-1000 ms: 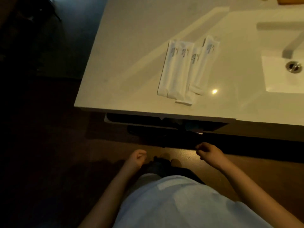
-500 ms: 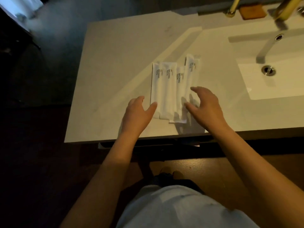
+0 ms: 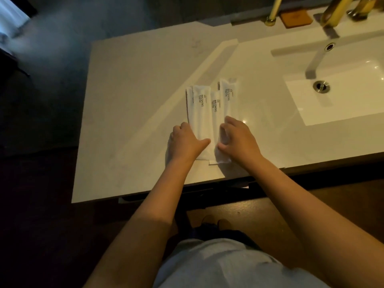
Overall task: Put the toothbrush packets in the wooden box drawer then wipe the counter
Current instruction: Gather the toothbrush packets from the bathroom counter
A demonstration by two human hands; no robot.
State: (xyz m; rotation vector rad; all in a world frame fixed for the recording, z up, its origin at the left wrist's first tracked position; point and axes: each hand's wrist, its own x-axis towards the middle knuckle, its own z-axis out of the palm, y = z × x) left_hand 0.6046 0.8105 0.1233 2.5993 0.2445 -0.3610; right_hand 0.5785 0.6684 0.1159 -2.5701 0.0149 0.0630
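Several white toothbrush packets (image 3: 207, 109) printed "BRUSHING TEETH" lie side by side, overlapping, on the pale counter (image 3: 128, 113) near its front edge. My left hand (image 3: 185, 142) is at the left near end of the pile, its thumb lying across the top of the packets and its fingers curled at their left edge. My right hand (image 3: 239, 140) covers the right near end, fingers bent down onto the packets. The near ends of the packets are hidden under both hands. No wooden box is in view.
A white sink basin (image 3: 342, 100) with a round drain (image 3: 321, 86) fills the right of the counter. Brass tap parts (image 3: 336, 9) and a brown pad (image 3: 296, 17) stand at the back. A dark floor lies left of and below the counter edge.
My hands rose from below the counter to the packets, then closed in on the pile's near ends from both sides. The packets look pushed closer together.
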